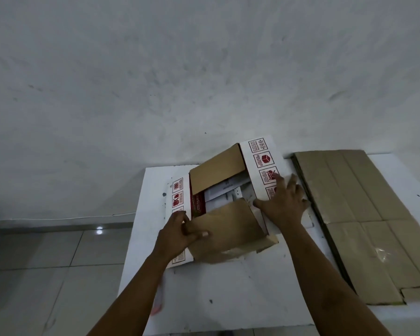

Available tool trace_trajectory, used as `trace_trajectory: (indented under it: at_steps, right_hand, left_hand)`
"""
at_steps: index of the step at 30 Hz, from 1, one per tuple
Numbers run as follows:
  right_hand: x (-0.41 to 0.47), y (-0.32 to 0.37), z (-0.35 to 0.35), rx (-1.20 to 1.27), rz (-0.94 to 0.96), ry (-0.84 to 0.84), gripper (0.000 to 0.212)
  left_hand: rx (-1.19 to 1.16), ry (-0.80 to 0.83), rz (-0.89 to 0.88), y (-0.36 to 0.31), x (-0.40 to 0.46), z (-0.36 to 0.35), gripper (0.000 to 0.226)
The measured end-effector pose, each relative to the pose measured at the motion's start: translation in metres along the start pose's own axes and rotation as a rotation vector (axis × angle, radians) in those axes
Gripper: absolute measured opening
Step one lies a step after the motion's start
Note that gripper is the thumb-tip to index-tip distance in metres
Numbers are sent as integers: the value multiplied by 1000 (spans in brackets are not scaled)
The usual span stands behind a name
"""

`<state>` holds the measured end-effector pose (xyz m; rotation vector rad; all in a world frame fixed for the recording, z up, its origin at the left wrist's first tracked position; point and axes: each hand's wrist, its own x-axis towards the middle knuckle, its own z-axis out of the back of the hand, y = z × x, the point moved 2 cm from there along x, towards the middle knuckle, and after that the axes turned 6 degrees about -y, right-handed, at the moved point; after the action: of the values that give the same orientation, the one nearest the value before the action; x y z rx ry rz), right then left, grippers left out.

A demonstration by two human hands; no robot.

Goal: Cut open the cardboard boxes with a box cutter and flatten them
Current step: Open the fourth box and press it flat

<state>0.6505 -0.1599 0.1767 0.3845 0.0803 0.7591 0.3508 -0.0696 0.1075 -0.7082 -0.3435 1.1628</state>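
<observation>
Two hands work one opened cardboard box point(228, 202) lying mid-desk point(228, 299), just left of a stack of flattened cardboard point(354, 214) at three o'clock. The left hand point(180, 232) pinches the near brown flap point(228, 229) at its seven o'clock edge; the right hand point(285, 202) rests spread, fingers straight, on the white printed flap point(262, 156) at two o'clock. To flatten well, I would keep the right palm pinning that side while folding the brown flap outward along its crease, not tearing it. White outside with red handling symbols, brown inside, the box looks partly collapsed.
</observation>
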Motion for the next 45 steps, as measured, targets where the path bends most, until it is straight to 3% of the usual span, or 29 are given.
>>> trace_trajectory:
  at_steps: [2, 4, 6, 9, 12, 15, 17, 19, 23, 27, 30, 32, 35, 38, 42, 45]
  right_hand:
    - [0, 4, 4, -46, -1, -4, 107]
    - [-4, 8, 5, -93, 27, -32, 105]
    - [-10, 15, 3, -139, 66, -58, 100]
    - [-18, 24, -3, -186, 88, -69, 94]
    - [-23, 28, 3, -10, 119, -169, 76]
    - [-11, 25, 20, 358, -81, -126, 65]
    - [0, 21, 32, 377, -129, -32, 36]
    - [6, 20, 46, 356, -123, 15, 22]
    - [21, 21, 75, 312, -102, -55, 21]
    - [33, 23, 90, 357, -117, -51, 22]
    - [31, 29, 89, 428, -112, -29, 23]
    - [30, 34, 81, 490, -130, 2, 24]
    - [27, 43, 73, 565, -194, 37, 28]
    - [25, 47, 70, 608, -211, 44, 24]
    - [21, 48, 67, 620, -68, -8, 31]
    - [13, 48, 57, 155, 91, -115, 34]
  left_hand:
    - [-41, -59, 3, -10, -7, 14, 54]
    - [-146, -44, 79, -27, -12, 29, 61]
    - [-214, 68, 111, -43, -13, 41, 58]
    - [-191, 336, -25, -62, -16, 51, 38]
    - [-194, 502, -159, -64, -18, 50, 22]
    - [-261, 442, -154, -58, -22, 43, 29]
    - [-305, 373, -110, -53, -24, 39, 29]
    - [-363, 320, -86, -54, -28, 36, 28]
    - [-492, 192, -78, -60, -33, 37, 24]
    - [-414, 302, -60, -60, -39, 38, 9]
    - [-412, 362, 1, -62, -45, 28, 24]
    - [-317, 388, -69, -66, -48, 17, 29]
    - [-267, 471, -108, -76, -50, -5, 66]
    - [-314, 451, -114, -86, -44, -16, 91]
    - [-324, 541, -109, -99, -36, -24, 82]
    - [-330, 498, -82, -104, -32, -33, 72]
